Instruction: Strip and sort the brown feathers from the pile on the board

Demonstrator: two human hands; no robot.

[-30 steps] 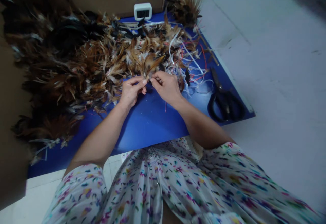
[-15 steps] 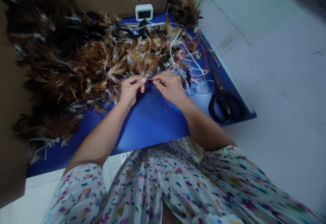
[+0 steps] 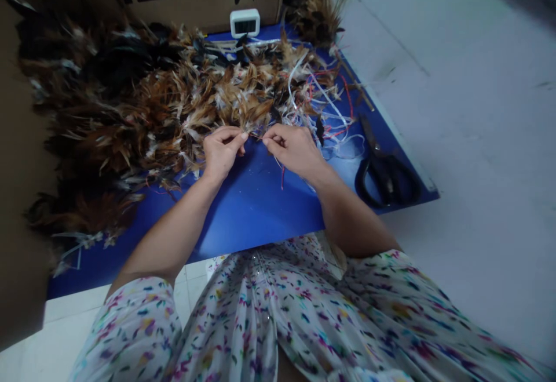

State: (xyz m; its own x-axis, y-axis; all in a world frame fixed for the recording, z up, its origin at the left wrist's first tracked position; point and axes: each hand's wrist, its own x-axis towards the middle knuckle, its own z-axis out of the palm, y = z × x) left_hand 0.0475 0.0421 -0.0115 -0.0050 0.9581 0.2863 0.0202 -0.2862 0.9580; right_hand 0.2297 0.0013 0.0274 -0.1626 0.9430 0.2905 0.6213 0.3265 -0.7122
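Observation:
My left hand [image 3: 222, 149] is closed in a pinch at the near edge of a heap of brown feathers [image 3: 160, 104]. A small tuft of feathers [image 3: 256, 116] rises at its fingertips, its lower ends hidden by the thumb and finger. From that pinch a thin reddish string [image 3: 256, 136] runs across a short gap to my right hand [image 3: 292, 145], whose thumb and forefinger are pressed together on it. Below the right hand a loose red end [image 3: 282, 178] hangs over the blue board [image 3: 260, 208].
Black-handled scissors [image 3: 386, 179] lie at the board's right corner. Tangled white and red strings [image 3: 328, 106] are just beyond my right hand. A small white digital display [image 3: 245, 23] stands before a cardboard box [image 3: 195, 5]. A feather bundle [image 3: 315, 14] sits at the back right.
My right hand has drawn slightly right, away from the left, and the string now shows between them. The tuft at my left fingertips has tipped lower. My left hand has barely shifted.

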